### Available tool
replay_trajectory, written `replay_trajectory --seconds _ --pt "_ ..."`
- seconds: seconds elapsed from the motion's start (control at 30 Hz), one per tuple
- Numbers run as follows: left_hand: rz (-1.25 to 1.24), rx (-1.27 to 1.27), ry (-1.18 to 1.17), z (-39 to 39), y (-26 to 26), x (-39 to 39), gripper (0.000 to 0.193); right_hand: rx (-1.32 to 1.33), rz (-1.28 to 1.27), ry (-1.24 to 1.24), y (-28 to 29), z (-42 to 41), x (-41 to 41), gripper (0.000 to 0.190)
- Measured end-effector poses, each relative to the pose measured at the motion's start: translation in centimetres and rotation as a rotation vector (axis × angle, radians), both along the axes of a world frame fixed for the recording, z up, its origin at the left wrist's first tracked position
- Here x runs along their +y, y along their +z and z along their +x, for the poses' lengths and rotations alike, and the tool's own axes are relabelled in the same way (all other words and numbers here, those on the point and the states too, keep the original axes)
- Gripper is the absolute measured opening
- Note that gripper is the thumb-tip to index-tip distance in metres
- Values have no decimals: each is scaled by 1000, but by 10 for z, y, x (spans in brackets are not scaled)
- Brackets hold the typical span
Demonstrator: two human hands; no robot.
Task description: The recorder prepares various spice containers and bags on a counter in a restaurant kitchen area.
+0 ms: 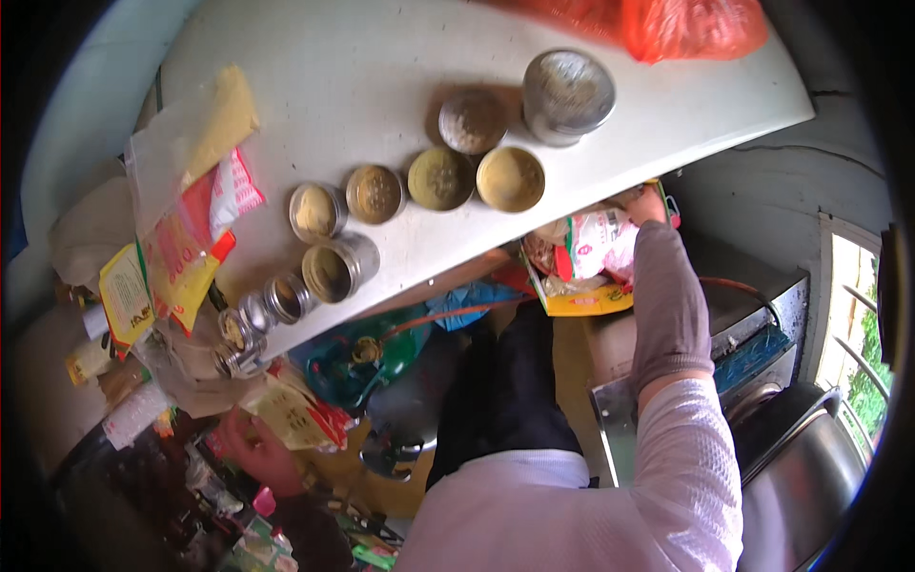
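Note:
My right hand (pixel 647 205) reaches into an open cardboard box (pixel 590 304) below the table's edge. White printed plastic bags (pixel 597 243) fill the box beside that hand; the fingertips are partly hidden, so a grip cannot be told. Blurred, my left hand (pixel 263 454) hangs low on the left with its fingers apart and nothing visible in them. Close to it is a pale printed packet (pixel 297 413) with red edges. On the table, open metal tins of powder stand in a row, among them a yellowish one (pixel 510 179), a greenish one (pixel 440 179) and one lying tilted (pixel 336 270).
The white table (pixel 343 79) carries a large lidded tin (pixel 568 96), a red plastic bag (pixel 690 28) and a bag of yellow powder (pixel 221 125). Underneath stands a green gas cylinder (pixel 389 350) with an orange hose. A metal pot (pixel 808 472) is at lower right.

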State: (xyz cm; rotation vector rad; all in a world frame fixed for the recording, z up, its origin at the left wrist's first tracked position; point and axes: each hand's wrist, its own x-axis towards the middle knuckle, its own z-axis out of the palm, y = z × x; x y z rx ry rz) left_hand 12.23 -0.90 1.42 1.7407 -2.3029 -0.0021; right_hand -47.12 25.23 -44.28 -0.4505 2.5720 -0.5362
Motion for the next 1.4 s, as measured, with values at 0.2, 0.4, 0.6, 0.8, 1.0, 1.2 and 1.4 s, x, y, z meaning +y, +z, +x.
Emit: replay_trajectory --seconds 0.2,0.4,0.6,0.8,1.0,1.2,1.4 --pt "-2 185 17 -14 5 19 29 0 556 208 61 31 -35 28" --pt "-2 252 -17 -28 10 27 28 102 593 424 151 47 -16 23" --pt "146 635 -55 -25 -8 48 32 160 343 313 265 45 -9 21" --pt "431 842 -295 -53 -8 66 32 -358 -330 23 414 98 -11 22" --pt "548 824 -845 -129 40 80 56 -628 -866 -282 526 191 -33 20" --pt "329 835 -1047 -164 108 83 60 -809 -1132 -158 570 277 -68 22" --pt "255 1001 -813 -152 138 49 37 -998 -1321 105 573 321 -77 28"
